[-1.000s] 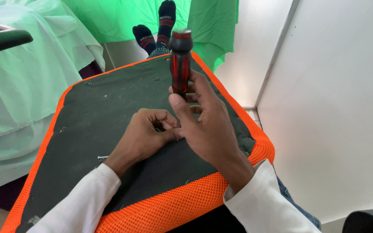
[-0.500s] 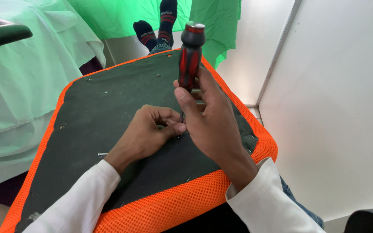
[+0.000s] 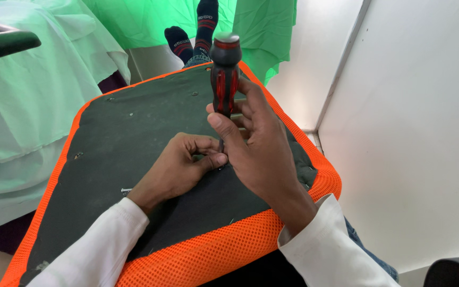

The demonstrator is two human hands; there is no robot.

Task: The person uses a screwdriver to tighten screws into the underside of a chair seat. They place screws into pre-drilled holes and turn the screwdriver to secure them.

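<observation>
The right hand (image 3: 264, 154) is closed round the lower part of an upright screwdriver (image 3: 224, 74), its tip near the middle of the dark seat panel (image 3: 134, 133). The left hand (image 3: 179, 170) is curled, fingertips pinched at the shaft's tip. The tool looks stiff and light; its ribbed red-and-black handle offers the surest hold.

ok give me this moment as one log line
right hand: grips upright red-and-black screwdriver | left hand: pinches at its tip | surface: dark panel with orange mesh edge | loose small metal screw beside left wrist
</observation>
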